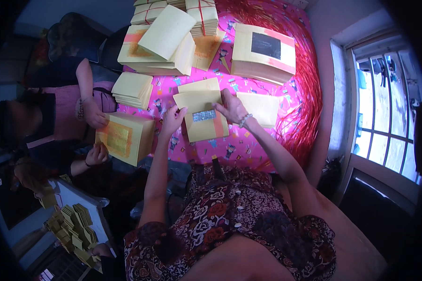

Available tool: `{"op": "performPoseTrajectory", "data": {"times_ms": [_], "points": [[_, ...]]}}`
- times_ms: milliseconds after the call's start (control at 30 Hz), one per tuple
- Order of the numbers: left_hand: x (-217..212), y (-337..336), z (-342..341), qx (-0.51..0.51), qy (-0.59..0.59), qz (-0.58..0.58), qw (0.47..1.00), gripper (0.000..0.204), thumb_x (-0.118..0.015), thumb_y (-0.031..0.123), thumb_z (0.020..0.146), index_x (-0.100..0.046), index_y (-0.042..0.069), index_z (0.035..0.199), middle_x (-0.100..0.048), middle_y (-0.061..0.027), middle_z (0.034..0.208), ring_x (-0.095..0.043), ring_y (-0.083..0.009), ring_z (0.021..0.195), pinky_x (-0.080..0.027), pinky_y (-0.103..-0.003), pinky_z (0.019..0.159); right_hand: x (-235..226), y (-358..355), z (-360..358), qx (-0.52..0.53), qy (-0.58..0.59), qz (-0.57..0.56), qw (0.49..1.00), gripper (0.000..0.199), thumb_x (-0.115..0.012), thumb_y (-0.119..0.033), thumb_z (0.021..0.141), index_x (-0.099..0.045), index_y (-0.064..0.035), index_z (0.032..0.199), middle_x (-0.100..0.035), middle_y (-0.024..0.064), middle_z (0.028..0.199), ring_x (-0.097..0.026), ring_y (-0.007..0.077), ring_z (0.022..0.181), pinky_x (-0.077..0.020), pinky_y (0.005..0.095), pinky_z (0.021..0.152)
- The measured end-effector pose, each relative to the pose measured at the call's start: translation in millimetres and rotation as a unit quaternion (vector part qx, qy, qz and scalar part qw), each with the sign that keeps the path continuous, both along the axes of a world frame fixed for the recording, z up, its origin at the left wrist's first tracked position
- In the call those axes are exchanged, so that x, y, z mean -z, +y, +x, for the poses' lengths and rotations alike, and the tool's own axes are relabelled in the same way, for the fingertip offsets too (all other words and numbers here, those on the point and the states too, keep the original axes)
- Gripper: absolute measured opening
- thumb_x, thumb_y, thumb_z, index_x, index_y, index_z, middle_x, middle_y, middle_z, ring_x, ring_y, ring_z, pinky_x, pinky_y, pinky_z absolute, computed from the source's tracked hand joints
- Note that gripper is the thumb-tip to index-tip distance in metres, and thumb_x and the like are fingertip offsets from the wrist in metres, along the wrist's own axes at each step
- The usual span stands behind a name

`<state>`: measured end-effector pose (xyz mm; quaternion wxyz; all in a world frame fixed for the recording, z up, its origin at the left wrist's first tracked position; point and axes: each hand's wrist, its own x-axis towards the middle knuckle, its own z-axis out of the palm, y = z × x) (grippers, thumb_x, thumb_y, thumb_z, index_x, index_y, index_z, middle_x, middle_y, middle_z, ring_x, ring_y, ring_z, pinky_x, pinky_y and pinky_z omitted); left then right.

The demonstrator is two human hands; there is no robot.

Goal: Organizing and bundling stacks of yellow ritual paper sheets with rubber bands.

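Note:
In front of me lies a small stack of yellow joss paper [199,129] with a silver foil rectangle and a pink-orange stripe. The upper sheets sit askew, and a plain yellow part shows at the far edge. My left hand [173,120] is closed, pinching the left edge of the paper between thumb and fingers. At the right edge, my right hand [232,108] grips the paper, thumb on top and fingers along the side. A beaded bracelet is on that wrist. Just right of it rests a pale yellow stack [262,110], partly behind my hand.
A pink patterned cloth [169,89] covers the table. Thick stacks [262,54] and tied bundles [202,16] stand at the back, red strands [307,89] along the right. At left, a co-worker's hands [97,117] touch a gold-marked stack [126,136]. A barred window [384,107] is at right.

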<state>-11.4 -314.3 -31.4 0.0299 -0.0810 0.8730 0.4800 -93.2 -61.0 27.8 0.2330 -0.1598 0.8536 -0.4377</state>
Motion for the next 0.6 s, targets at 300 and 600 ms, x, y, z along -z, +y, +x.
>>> {"op": "performPoseTrajectory", "data": {"times_ms": [300, 600], "points": [[-1.2, 9.7, -16.2, -0.049, -0.036, 0.013, 0.998, 0.026, -0.06, 0.023, 0.087, -0.053, 0.0, 0.098, -0.064, -0.0127, 0.077, -0.06, -0.0197, 0.065, -0.046, -0.035, 0.059, 48.6, -37.8, 5.2, 0.145, 0.056, 0.102, 0.983, 0.031, -0.057, -0.01, 0.083, -0.038, 0.0056, 0.102, -0.047, 0.0286, 0.101, -0.055, 0.0448, 0.086, -0.0493, 0.047, 0.075], [5.1, 21.0, -19.6, -0.084, -0.082, 0.021, 0.993, 0.027, -0.062, 0.019, 0.086, -0.047, 0.004, 0.101, -0.06, -0.013, 0.073, -0.059, -0.0224, 0.062, -0.044, -0.037, 0.055, 57.9, -44.3, 0.4, 0.14, 0.006, 0.208, 0.968, 0.033, -0.058, -0.016, 0.086, -0.04, 0.0057, 0.102, -0.048, 0.0271, 0.103, -0.06, 0.0403, 0.084, -0.0524, 0.0442, 0.072]]}}
